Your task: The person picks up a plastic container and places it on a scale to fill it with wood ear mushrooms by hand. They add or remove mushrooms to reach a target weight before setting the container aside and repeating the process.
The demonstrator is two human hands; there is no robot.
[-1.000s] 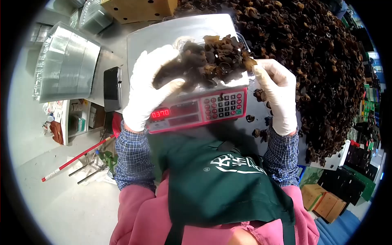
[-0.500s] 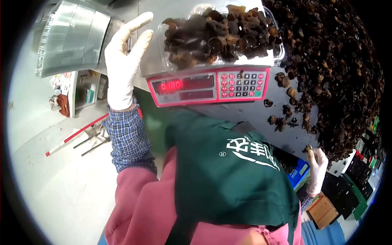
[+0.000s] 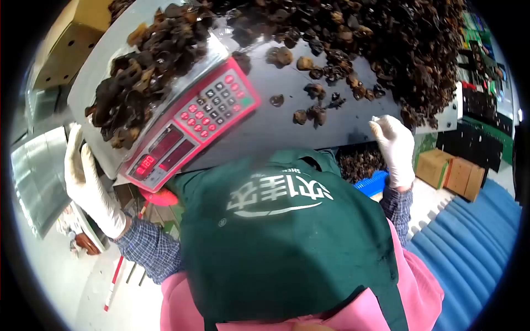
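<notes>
A red electronic scale (image 3: 190, 124) with a lit display carries a clear plastic tray heaped with wet black fungus (image 3: 146, 71). Close to the left edge of the scale is my left hand (image 3: 94, 185), in a white glove, its thumb and fingers apart and nothing between them. On the right, my gloved right hand (image 3: 396, 146) hangs over the table's front edge, near the big pile of black fungus (image 3: 419, 60). Its fingertips are pinched together; what they hold, if anything, is too small to make out.
Loose fungus pieces (image 3: 314, 102) lie scattered on the grey table (image 3: 256, 129). Stacked clear plastic trays (image 3: 41, 171) stand at the left, below a cardboard box (image 3: 72, 41). A blue crate (image 3: 372, 183) sits under the table, with cardboard boxes (image 3: 450, 171) on the right.
The head view has turned, so the scale now appears tilted and farther left. My right hand has come up beside the table edge; the small fungus piece at its fingertips is no longer distinguishable.
</notes>
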